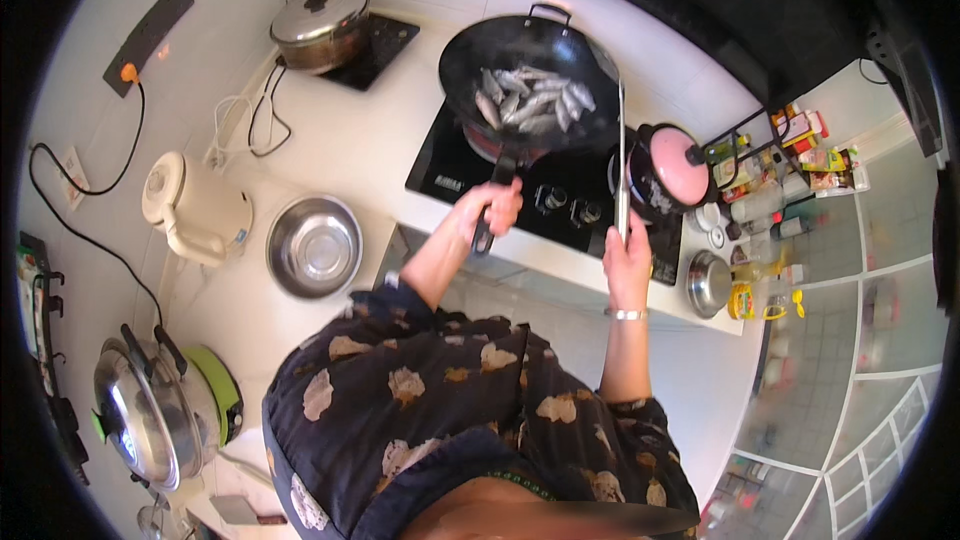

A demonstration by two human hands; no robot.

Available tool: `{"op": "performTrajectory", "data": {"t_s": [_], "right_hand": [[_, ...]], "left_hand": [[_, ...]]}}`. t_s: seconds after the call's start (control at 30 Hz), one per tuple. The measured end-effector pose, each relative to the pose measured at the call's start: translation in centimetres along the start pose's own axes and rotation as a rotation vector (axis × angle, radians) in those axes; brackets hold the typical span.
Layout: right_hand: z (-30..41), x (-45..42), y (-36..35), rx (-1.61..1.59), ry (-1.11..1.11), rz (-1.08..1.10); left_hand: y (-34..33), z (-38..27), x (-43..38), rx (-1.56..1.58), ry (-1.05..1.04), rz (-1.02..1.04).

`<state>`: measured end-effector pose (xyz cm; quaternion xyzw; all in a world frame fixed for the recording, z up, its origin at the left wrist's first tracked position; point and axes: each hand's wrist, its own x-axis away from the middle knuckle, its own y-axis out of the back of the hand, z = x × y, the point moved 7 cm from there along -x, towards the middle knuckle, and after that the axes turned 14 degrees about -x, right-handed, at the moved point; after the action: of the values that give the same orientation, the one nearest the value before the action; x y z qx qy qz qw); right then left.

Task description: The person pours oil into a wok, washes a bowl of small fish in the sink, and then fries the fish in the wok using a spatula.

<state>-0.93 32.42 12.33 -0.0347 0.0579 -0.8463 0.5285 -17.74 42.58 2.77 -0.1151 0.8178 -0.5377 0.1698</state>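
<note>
My left hand (489, 211) is closed around the black handle of a wok (469, 60), which sits over the left burner of a black gas hob (431, 165). Several small silvery fish (534, 101) lie together on the wok's bottom. In my right hand (628, 259) is the handle of a long metal utensil (622, 165), probably a wok spatula or ladle. It points away from me along the wok's right rim, and its far end cannot be made out. A bracelet circles my right wrist.
Right of the wok stands a black pot with a pink lid (679, 165), beside bottles and a small steel bowl (709, 283). At left are an empty steel bowl (315, 247), a cream kettle (199, 206), a lidded steel pot (319, 26) and a large steamer (142, 412).
</note>
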Motion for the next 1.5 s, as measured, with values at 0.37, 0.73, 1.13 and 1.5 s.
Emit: {"op": "performTrajectory", "data": {"t_s": [0.37, 0.73, 1.13, 1.5], "right_hand": [[-1.7, -0.2, 0.1, -0.084, 0.0, 0.012], [-0.6, 0.5, 1.2, -0.066, -0.06, 0.03], [-1.2, -0.8, 0.9, 0.107, -0.055, 0.052], [0.6, 0.7, 0.5, 0.178, -0.069, 0.054]], "left_hand": [[0.8, -2.2, -1.1, -0.118, 0.045, -0.263], [-1.9, -1.6, 1.1, -0.199, -0.016, -0.238], [1.2, -0.4, -0.4, -0.239, -0.071, -0.163], [-1.1, -1.4, -1.4, 0.279, -0.163, 0.038]]}}
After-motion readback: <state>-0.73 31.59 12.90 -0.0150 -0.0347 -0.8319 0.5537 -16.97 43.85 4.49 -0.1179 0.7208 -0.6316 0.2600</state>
